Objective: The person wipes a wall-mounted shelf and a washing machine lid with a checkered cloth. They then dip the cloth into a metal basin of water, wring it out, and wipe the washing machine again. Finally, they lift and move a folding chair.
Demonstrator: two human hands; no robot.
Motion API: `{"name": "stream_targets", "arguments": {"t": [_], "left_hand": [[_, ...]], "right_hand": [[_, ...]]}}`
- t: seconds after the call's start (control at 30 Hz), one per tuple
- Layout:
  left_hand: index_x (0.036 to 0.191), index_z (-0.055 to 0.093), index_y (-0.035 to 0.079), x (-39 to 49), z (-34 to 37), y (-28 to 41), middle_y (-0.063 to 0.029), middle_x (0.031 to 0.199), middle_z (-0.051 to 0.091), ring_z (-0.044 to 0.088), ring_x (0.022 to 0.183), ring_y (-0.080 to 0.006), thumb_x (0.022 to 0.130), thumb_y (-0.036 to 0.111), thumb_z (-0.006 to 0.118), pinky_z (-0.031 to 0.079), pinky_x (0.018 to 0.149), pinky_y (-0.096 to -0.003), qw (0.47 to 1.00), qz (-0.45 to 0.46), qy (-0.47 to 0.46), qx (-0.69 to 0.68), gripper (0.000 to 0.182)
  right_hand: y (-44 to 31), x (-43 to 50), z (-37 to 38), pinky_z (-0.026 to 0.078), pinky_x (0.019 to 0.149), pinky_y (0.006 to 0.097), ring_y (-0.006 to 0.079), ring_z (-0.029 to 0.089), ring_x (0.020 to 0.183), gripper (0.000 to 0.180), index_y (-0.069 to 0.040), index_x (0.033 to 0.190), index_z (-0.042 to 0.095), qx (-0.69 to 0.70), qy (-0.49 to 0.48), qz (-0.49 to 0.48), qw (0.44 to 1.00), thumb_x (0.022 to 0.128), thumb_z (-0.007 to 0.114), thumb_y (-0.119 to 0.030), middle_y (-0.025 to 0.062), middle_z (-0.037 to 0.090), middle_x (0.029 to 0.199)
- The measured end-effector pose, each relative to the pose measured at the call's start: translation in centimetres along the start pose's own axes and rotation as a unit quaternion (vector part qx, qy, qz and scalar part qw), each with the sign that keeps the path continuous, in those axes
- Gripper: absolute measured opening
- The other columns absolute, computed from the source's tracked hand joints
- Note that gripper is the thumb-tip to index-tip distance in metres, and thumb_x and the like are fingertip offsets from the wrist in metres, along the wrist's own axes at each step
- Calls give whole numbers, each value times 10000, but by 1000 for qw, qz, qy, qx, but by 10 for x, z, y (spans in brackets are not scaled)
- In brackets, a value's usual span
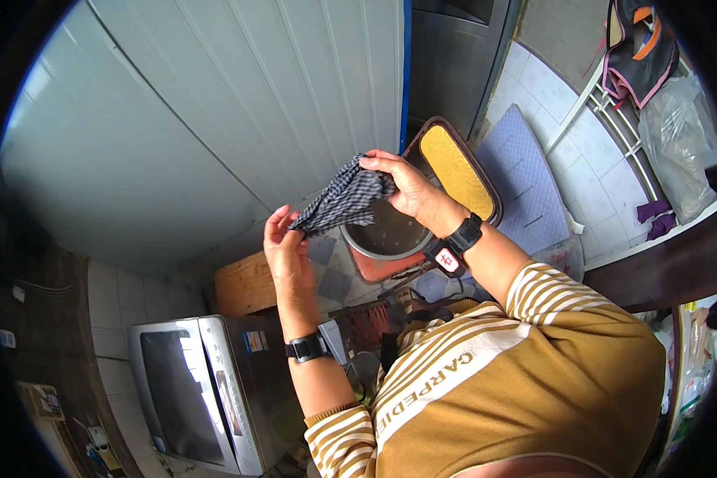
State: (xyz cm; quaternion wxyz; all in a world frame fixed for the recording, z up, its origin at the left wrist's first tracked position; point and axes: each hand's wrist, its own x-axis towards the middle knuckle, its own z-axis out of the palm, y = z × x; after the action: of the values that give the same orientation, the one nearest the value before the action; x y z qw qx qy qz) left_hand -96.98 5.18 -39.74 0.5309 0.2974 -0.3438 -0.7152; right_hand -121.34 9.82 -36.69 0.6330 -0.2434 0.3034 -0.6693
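Note:
A black-and-white checked cloth (343, 200) is stretched between my two hands, bunched and creased. My left hand (287, 245) pinches its lower left end between thumb and fingers. The upper right end is gripped by my right hand (409, 185), thumb on top. Beneath the cloth and my right hand stands a round metal basin (388, 230) with dark, murky-looking water in it; my right hand and the cloth hide part of its rim. Under the basin shows a red surface (377, 270), perhaps a stool or low stand.
A seat with a yellow patterned pad (454, 170) stands behind the basin, beside a blue quilted panel (520, 179). Left are a wooden box-like piece (245, 284) and a silver-fronted appliance (185, 388). A ribbed metal wall (245, 89) rises ahead. Plastic bags (678, 143) hang at right.

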Motion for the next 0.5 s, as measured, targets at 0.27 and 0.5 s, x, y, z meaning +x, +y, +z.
{"name": "stream_targets", "arguments": {"t": [0.27,0.5], "left_hand": [[1038,581,68,-49,-101,8,-85,1006,681,553,604,-90,902,-71,523,399,437,-201,981,66,182,-30,203],[1333,538,50,-108,-120,34,-115,1305,617,609,1077,-154,958,114,611,497,888,-278,971,111,179,114,388]], "right_hand": [[43,-8,38,522,780,274,111,615,899,221,-103,1094,616,-96,-67,4,993,890,694,-134,-11,610,966],[61,-10,68,570,796,290,128,675,892,283,-55,1238,615,-84,-78,104,988,966,602,-131,25,665,983]]}}
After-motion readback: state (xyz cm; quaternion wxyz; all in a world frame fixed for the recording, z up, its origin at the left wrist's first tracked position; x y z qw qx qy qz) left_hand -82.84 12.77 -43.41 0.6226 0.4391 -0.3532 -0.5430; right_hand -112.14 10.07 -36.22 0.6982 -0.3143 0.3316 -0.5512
